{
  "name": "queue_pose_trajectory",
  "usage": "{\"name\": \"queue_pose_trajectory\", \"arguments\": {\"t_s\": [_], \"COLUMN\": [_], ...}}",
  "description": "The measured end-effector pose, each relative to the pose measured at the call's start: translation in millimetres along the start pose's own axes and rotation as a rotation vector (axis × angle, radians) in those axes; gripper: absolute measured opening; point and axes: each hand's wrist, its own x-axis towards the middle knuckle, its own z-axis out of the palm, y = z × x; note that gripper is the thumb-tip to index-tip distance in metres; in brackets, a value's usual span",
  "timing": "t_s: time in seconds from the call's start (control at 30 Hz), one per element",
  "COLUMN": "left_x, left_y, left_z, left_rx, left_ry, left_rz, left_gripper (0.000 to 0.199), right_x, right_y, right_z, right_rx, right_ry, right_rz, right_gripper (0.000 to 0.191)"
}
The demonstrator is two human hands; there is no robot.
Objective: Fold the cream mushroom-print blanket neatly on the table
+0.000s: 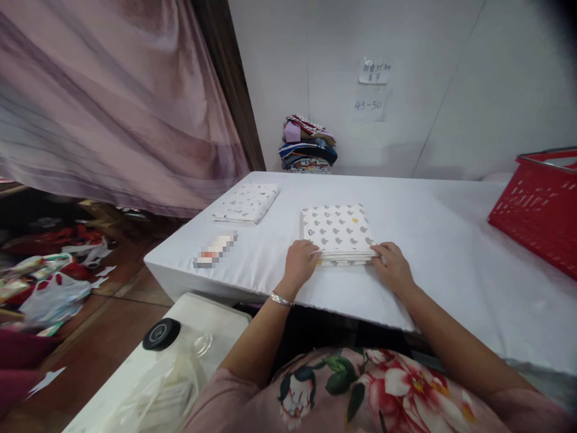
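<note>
A folded white cloth (337,227) printed with grey mouse-head shapes lies on the white-covered table (433,240) in front of me. Its near edge shows several stacked layers. At the near left corner, my left hand (303,261) pinches the cloth between thumb and fingers. My right hand (393,264) grips the near right corner in the same way. Farther left on the table rests another folded white cloth (247,202) with small dark prints. Between that cloth and the table's near edge sits a small pixelated item (215,249) whose kind is hidden.
A red plastic basket (541,207) stands at the right. Folded fabrics (309,144) are piled against the back wall. Low on the left, a white surface (207,313) holds a black round lid (161,334) and a clear plastic bag (162,391). A pink curtain (135,90) hangs at left.
</note>
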Motion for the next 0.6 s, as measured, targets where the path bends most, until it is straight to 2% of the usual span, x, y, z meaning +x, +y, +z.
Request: {"name": "queue_pose_trajectory", "arguments": {"t_s": [0.1, 0.2, 0.37, 0.6], "left_x": [8.2, 16.0, 24.1, 26.5], "left_y": [11.4, 16.3, 13.1, 12.9], "left_z": [8.4, 15.6, 17.6, 17.1], "left_rx": [0.040, 0.050, 0.041, 0.031], "left_ry": [-0.042, -0.089, -0.171, -0.181], "left_rz": [0.071, 0.102, 0.137, 0.132], "left_gripper": [0.012, 0.012, 0.012, 0.020], "right_x": [3.4, 9.4, 19.1, 15.9], "right_y": [-2.9, -6.9, -8.9, -3.6], "right_z": [-2.9, -4.4, -0.4, 4.6], "right_rx": [-0.030, 0.014, 0.044, 0.082], "right_ry": [0.047, 0.048, -0.028, -0.049], "right_rz": [-0.115, -0.164, -0.142, -0.129], "right_gripper": [0.036, 0.035, 0.022, 0.020]}}
